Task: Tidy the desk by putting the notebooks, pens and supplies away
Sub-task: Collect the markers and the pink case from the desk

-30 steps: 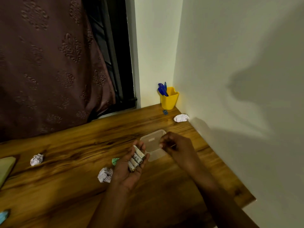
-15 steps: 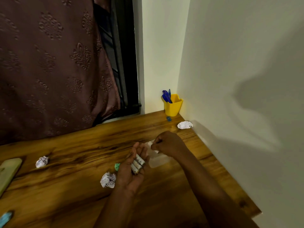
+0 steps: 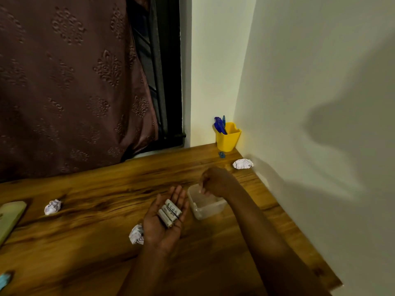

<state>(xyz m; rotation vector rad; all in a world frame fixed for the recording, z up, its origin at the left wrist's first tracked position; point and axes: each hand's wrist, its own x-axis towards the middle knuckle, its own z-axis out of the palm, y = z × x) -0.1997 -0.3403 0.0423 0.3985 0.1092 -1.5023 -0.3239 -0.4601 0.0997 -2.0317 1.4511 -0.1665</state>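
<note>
My left hand (image 3: 164, 218) lies palm up above the wooden desk (image 3: 96, 248), fingers straight, with three white batteries (image 3: 170, 213) side by side on the palm. Just to its right stands an open clear plastic container (image 3: 206, 208). My right hand (image 3: 217, 181) hovers over the container's far rim with its fingers curled downward; whatever they may hold is hidden. A yellow cup (image 3: 227, 139) with blue pens (image 3: 220, 126) stands in the far corner.
Crumpled paper balls lie near the wall (image 3: 242, 163), at the left (image 3: 52, 207) and beside my left wrist (image 3: 136, 234). A small blue piece (image 3: 221, 154) sits before the cup. A green notebook (image 3: 10, 216) pokes in at the left edge. The wall borders the desk's right side.
My right hand went to the batteries in my left palm, then moved right to above the container. My left palm has opened flatter, and the container now shows open.
</note>
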